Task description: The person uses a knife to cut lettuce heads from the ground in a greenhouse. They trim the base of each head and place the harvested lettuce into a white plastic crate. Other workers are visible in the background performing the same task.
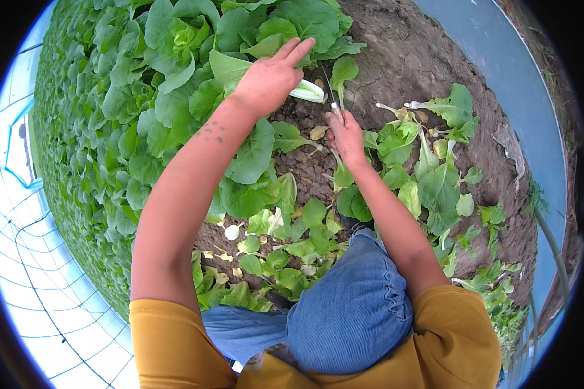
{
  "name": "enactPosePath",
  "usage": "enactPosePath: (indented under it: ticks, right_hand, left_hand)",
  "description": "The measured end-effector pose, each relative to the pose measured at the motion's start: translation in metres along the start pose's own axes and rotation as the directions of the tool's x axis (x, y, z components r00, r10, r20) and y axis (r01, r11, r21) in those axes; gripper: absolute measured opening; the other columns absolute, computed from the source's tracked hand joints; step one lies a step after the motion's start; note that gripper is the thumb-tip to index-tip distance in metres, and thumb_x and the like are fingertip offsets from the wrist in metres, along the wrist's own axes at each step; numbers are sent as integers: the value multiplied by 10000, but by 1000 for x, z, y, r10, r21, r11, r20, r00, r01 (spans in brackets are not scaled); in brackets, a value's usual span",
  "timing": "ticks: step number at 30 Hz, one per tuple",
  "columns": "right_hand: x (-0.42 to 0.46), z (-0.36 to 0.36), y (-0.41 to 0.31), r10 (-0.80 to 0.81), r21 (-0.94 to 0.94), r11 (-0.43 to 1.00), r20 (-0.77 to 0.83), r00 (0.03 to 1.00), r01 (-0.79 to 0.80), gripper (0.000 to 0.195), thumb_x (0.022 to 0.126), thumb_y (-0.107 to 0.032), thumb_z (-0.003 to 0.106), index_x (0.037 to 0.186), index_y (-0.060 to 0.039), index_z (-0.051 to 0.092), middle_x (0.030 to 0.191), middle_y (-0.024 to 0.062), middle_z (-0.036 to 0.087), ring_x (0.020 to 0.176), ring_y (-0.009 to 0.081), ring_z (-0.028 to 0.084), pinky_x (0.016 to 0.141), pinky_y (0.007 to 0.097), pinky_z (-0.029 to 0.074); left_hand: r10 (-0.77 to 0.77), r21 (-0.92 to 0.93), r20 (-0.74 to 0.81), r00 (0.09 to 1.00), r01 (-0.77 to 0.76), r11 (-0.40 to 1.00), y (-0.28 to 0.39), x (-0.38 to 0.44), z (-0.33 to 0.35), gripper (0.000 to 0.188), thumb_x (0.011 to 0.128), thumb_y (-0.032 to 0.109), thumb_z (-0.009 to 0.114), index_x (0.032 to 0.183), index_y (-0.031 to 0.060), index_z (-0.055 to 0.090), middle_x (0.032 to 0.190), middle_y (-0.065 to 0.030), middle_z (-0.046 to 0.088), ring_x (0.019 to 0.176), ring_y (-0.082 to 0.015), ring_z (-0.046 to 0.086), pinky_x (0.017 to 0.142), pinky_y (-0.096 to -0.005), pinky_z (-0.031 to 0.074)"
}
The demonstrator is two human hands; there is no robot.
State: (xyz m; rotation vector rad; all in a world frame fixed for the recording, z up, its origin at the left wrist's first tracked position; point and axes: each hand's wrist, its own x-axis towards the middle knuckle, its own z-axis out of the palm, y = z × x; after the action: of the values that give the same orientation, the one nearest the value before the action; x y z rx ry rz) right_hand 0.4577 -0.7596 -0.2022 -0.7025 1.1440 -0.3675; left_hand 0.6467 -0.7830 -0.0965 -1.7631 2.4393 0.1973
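Note:
My left hand [271, 80] lies over a cut leafy green plant, whose pale stalk base [309, 91] sticks out beside my fingers. Two of its fingers stretch over the leaves; the thumb and the rest of the grasp are hidden. My right hand [344, 133] is closed around the handle of a knife [328, 85], its narrow blade pointing up and away from me beside the stalk base. The blade's tip reaches in near the leaves of a standing leafy green [311, 22]. A loose leaf [344, 73] lies just right of the blade.
Dense rows of leafy greens [102, 107] fill the left. Detached leaves [438, 180] and yellowed ones lie on the brown soil [409, 58] to the right and around my knees. Blue plastic sheeting [511, 63] and a hose-like tube [549, 233] edge the bed at right.

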Motion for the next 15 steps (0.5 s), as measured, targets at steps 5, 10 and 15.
enactPosePath:
  ticks: [5,10,15]
  right_hand:
    - [-5,2,13,-45,-52,997,70,996,49,211,854,-272,563,838,-94,452,554,-21,420,385,59,345,339,222,263]
    - [0,9,5,12,-146,989,89,996,1,233,854,-265,557,818,-63,447,553,-6,424,424,72,378,371,237,297]
    - [11,16,7,33,-120,993,98,995,-21,217,862,-295,529,859,-95,446,553,-5,420,379,78,359,333,236,274]
  left_hand:
    - [-222,75,122,968,214,974,-27,-21,9,189,659,25,599,837,74,638,1337,-86,375,1178,-233,423,838,-340,471]
    - [-282,-72,71,957,287,955,-40,-38,20,321,656,11,601,956,121,633,1245,-60,479,1163,-218,435,878,-352,445]
    - [-292,-98,54,955,296,950,-40,-39,21,333,647,3,599,958,118,636,1225,-55,500,1160,-221,439,883,-349,441]
